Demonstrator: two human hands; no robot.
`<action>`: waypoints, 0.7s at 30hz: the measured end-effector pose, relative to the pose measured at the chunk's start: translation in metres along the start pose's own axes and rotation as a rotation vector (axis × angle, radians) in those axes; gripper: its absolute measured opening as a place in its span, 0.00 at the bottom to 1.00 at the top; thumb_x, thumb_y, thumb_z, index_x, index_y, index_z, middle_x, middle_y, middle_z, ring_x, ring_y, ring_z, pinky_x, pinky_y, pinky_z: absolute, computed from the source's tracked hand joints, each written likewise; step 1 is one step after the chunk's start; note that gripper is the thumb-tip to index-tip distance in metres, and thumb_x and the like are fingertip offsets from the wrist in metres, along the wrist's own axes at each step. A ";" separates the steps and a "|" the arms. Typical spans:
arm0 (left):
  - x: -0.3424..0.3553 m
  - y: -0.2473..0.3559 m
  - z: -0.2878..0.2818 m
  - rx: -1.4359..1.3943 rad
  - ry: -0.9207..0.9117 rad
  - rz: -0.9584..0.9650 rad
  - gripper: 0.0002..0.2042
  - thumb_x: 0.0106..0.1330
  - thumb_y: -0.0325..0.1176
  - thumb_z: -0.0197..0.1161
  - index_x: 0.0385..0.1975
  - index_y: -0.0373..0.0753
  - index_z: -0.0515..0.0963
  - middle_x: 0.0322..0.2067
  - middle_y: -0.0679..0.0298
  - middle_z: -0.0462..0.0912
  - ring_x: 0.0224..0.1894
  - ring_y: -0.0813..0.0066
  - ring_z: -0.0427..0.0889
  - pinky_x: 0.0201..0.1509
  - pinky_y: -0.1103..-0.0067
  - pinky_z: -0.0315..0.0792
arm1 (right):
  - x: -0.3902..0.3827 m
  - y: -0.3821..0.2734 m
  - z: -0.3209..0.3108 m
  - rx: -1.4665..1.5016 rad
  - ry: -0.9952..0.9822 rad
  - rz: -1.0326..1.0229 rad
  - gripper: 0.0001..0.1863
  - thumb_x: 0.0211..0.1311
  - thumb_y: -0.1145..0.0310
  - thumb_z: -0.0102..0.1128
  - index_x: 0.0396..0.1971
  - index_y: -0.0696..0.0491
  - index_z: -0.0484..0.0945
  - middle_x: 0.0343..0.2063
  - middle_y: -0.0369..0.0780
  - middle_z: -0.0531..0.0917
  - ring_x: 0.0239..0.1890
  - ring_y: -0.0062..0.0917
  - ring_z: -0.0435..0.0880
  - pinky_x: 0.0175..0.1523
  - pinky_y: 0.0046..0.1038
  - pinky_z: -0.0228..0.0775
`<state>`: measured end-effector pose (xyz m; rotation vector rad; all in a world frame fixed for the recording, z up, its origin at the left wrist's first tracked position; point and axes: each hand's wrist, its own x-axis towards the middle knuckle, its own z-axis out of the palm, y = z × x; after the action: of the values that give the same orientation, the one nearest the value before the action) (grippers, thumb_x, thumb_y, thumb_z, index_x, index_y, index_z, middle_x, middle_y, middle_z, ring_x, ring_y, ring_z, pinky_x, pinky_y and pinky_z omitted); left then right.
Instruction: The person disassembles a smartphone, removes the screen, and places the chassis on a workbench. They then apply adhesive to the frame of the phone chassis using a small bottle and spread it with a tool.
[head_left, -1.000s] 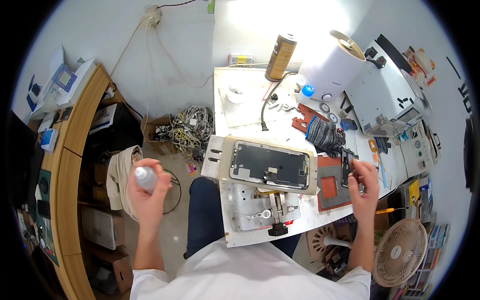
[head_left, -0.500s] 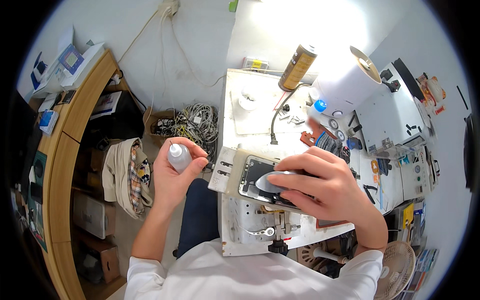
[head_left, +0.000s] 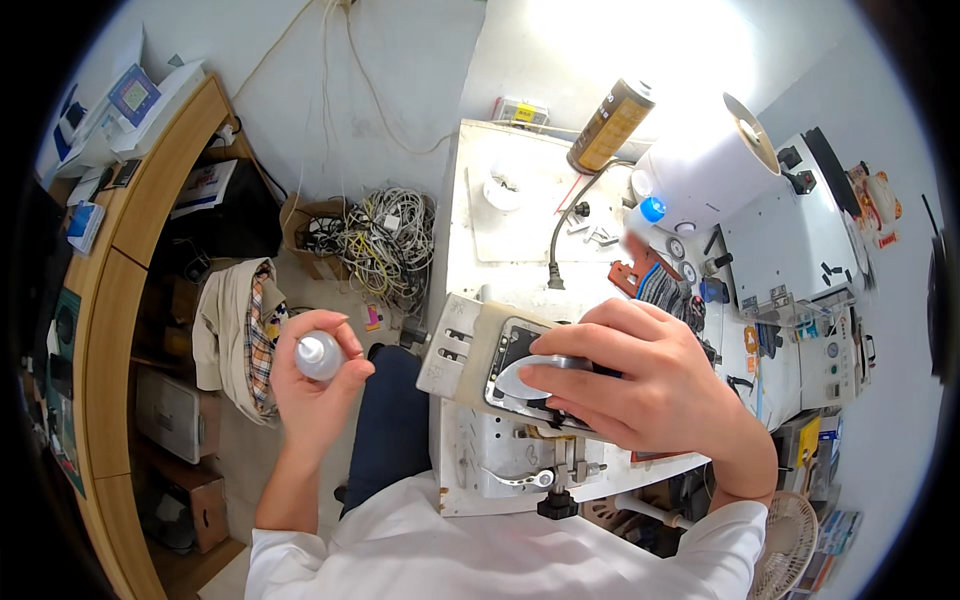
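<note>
Out over the gap left of the workbench, my left hand (head_left: 300,405) is wrapped around a small translucent dropper bottle (head_left: 318,356), its white nozzle pointing up. My right hand (head_left: 655,385) grips a flat, rounded silver metal blade (head_left: 530,378), laid low over an opened phone (head_left: 512,340). The phone's dark inside and silver frame show at the left; my fingers cover its right part. Under it is a beige block beside a slotted metal plate (head_left: 447,348), raised above a metal clamp stand (head_left: 565,465) at the bench's near edge.
On the bench (head_left: 480,150) stand a white cup (head_left: 503,188), a spray can (head_left: 612,125), a white cylindrical device (head_left: 690,170) and a blue-capped bottle (head_left: 645,213). A black power plug (head_left: 555,277) lies behind the phone. Tangled cables (head_left: 390,235) fill the floor at left.
My left hand has moved left and a little toward me with the dropper bottle, farther from the phone. My right hand keeps the blade on the phone, nearly in place.
</note>
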<state>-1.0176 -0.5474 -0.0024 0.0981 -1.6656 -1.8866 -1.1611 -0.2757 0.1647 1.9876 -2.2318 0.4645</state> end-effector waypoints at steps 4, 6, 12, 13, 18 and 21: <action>-0.007 -0.001 -0.013 0.022 0.038 0.017 0.25 0.63 0.30 0.81 0.57 0.37 0.75 0.38 0.66 0.80 0.39 0.81 0.78 0.43 0.84 0.74 | 0.001 -0.001 0.000 -0.002 -0.003 0.017 0.18 0.49 0.70 0.74 0.43 0.49 0.88 0.45 0.32 0.84 0.44 0.25 0.81 0.46 0.29 0.78; -0.008 -0.001 -0.018 0.030 0.058 0.026 0.26 0.63 0.31 0.81 0.57 0.37 0.75 0.38 0.66 0.80 0.39 0.81 0.78 0.42 0.84 0.74 | 0.001 -0.001 0.000 -0.004 -0.008 0.020 0.18 0.49 0.70 0.74 0.44 0.49 0.88 0.45 0.32 0.84 0.44 0.25 0.81 0.46 0.29 0.78; -0.009 -0.002 -0.029 0.043 0.089 0.005 0.26 0.64 0.33 0.81 0.58 0.37 0.75 0.38 0.66 0.79 0.37 0.82 0.76 0.39 0.84 0.72 | 0.002 -0.002 -0.001 -0.016 -0.011 0.015 0.18 0.49 0.70 0.73 0.44 0.49 0.88 0.46 0.32 0.84 0.44 0.25 0.82 0.45 0.29 0.78; -0.009 -0.002 -0.030 0.046 0.096 0.006 0.26 0.64 0.33 0.81 0.58 0.37 0.75 0.38 0.66 0.79 0.37 0.82 0.76 0.39 0.84 0.72 | 0.002 -0.002 -0.001 -0.015 -0.010 0.012 0.18 0.49 0.70 0.73 0.44 0.49 0.88 0.46 0.32 0.84 0.45 0.25 0.82 0.45 0.29 0.78; -0.009 0.000 -0.032 0.056 0.099 0.029 0.27 0.64 0.33 0.81 0.59 0.37 0.75 0.38 0.66 0.79 0.37 0.82 0.76 0.38 0.85 0.71 | 0.004 -0.001 -0.002 -0.016 -0.023 0.008 0.17 0.49 0.70 0.73 0.43 0.50 0.88 0.46 0.32 0.84 0.44 0.25 0.82 0.45 0.28 0.77; -0.009 0.000 -0.033 0.049 0.097 0.025 0.27 0.64 0.33 0.81 0.59 0.37 0.75 0.38 0.66 0.79 0.37 0.83 0.76 0.38 0.86 0.71 | 0.004 -0.001 -0.002 -0.011 -0.031 0.011 0.17 0.50 0.69 0.74 0.43 0.50 0.88 0.46 0.32 0.84 0.44 0.25 0.82 0.45 0.29 0.77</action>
<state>-0.9953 -0.5719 -0.0119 0.1845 -1.6401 -1.7947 -1.1607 -0.2790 0.1683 1.9915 -2.2592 0.4246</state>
